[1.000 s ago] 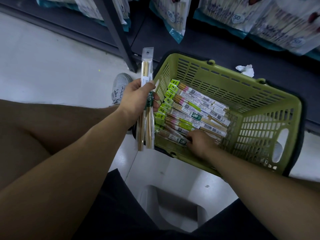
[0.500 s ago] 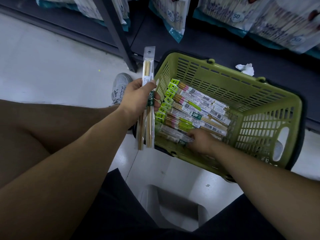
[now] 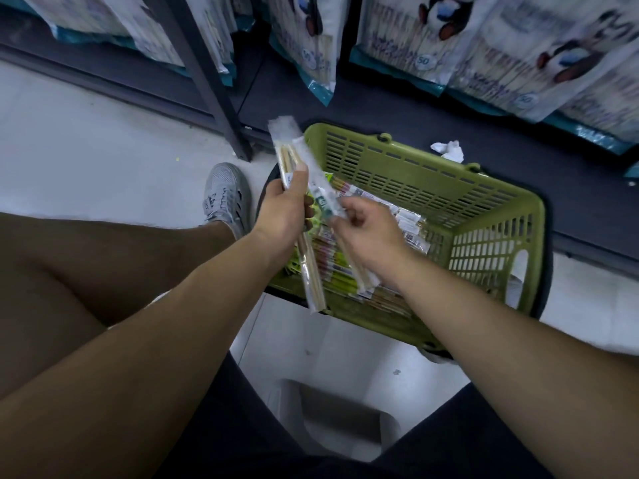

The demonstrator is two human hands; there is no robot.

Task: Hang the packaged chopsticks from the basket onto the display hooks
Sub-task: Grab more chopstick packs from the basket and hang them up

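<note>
A green plastic basket [image 3: 498,216] stands on the floor, holding several packaged chopsticks [image 3: 408,223] laid flat. My left hand [image 3: 281,216] grips a small bunch of clear chopstick packs [image 3: 313,281] upright over the basket's left end. My right hand [image 3: 363,233] pinches one more pack with a green label [image 3: 323,202], lifted out of the basket and held against the bunch. No display hooks are visible; only hanging bags show above.
A dark low shelf [image 3: 397,108] runs behind the basket, with large white and teal bags [image 3: 311,39] hanging over it. A shelf post [image 3: 221,112] stands left, a crumpled tissue [image 3: 447,150] lies on the shelf. My shoe [image 3: 224,198] and a white stool [image 3: 332,420] are close.
My right hand left the basket with one pack and brought it up to the bunch in my left hand. The left hand's bunch tilted slightly.
</note>
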